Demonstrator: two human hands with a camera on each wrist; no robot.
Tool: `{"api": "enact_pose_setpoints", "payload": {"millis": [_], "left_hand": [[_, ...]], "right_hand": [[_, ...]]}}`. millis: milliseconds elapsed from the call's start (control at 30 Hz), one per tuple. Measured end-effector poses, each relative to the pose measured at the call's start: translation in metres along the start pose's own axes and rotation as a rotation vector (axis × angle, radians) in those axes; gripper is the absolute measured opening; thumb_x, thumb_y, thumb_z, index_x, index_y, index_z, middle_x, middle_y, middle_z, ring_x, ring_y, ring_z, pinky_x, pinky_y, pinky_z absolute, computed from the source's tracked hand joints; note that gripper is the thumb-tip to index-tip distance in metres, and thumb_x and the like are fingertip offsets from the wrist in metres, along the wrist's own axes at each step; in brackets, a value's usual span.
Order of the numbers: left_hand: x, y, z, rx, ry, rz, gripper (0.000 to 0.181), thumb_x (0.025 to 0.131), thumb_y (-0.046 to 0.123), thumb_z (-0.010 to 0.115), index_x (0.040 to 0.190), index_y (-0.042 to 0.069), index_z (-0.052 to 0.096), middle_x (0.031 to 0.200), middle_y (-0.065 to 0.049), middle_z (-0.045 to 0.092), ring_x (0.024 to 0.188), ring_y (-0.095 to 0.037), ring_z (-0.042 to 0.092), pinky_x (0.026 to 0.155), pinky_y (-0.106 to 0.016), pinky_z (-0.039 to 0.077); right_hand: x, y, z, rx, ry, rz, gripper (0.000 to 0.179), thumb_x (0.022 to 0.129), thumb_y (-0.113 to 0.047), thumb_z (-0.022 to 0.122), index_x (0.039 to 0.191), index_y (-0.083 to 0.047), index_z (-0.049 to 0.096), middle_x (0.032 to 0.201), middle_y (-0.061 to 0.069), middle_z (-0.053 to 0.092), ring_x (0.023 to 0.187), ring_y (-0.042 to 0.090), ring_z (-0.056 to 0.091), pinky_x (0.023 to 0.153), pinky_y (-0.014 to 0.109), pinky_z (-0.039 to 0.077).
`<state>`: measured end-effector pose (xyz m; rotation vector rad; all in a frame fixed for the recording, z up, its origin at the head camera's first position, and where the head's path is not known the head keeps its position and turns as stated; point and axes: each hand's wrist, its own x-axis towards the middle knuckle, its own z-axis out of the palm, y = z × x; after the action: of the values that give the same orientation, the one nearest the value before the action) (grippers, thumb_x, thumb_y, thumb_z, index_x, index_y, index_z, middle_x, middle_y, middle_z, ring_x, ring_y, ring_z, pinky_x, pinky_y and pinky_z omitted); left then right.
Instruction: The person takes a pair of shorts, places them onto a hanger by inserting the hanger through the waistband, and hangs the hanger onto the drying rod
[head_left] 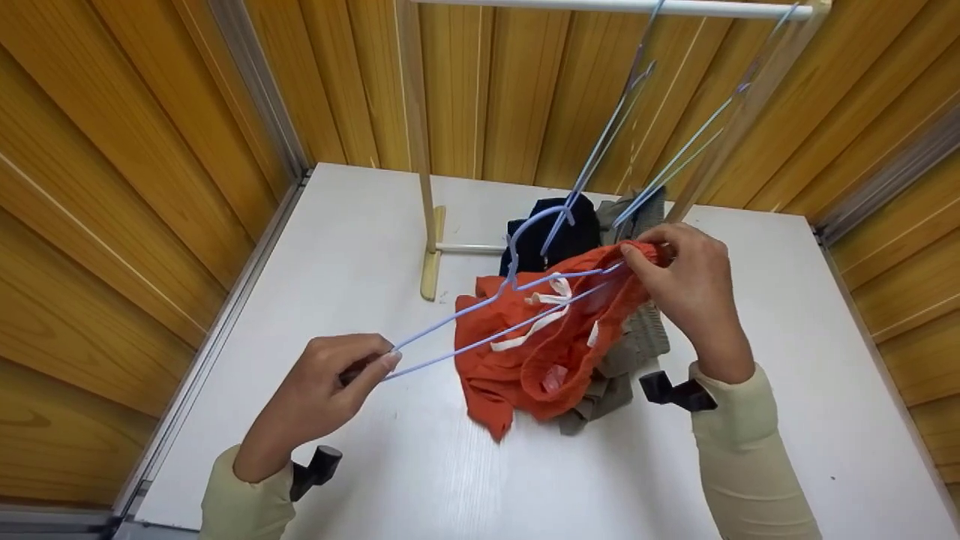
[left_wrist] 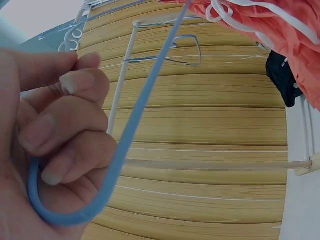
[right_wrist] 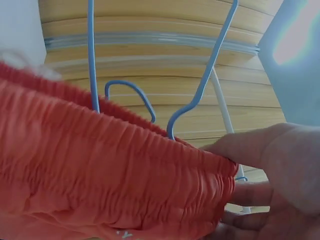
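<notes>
My left hand [head_left: 322, 379] holds one end of a light-blue clothes hanger [head_left: 513, 259]; in the left wrist view the fingers curl by the hanger's bent corner [left_wrist: 102, 197]. The hanger's hook points up and away. Its other end goes inside the waistband of orange-red shorts [head_left: 484, 360]. At the far right of that waistband, my right hand [head_left: 694, 281] pinches the gathered elastic [right_wrist: 125, 170] between thumb and fingers. A white drawstring [head_left: 510, 345] hangs at the front of the shorts. The hanger's tip inside the cloth is hidden.
Behind stands a rack with a white top bar [head_left: 600, 6] and wooden posts [head_left: 416, 112]. Hangers [head_left: 600, 146] hang at its right, above a dark garment [head_left: 551, 225] and a grey-olive garment [head_left: 649, 330]. Wood-patterned walls [head_left: 97, 187] surround the white table [head_left: 360, 225].
</notes>
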<state>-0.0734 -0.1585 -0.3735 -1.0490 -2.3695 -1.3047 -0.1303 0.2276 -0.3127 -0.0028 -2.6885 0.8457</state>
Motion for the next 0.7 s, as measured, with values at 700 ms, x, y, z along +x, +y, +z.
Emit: {"api": "enact_pose_setpoints", "payload": {"millis": [700], "left_hand": [[0.012,0.002,0.021,0.047,-0.021,-0.022,0.015,0.095,0.012,0.060,0.081,0.015,0.061,0.059,0.006,0.040,0.055,0.002,0.033,0.048,-0.014,0.029]], "right_hand": [[-0.008,-0.020,0.027,0.195,0.083,-0.154,0.020,0.086,-0.022,0.074,0.095,-0.005,0.075,0.091,0.009,0.070,0.077,0.013,0.057,0.064,0.006,0.045]]}}
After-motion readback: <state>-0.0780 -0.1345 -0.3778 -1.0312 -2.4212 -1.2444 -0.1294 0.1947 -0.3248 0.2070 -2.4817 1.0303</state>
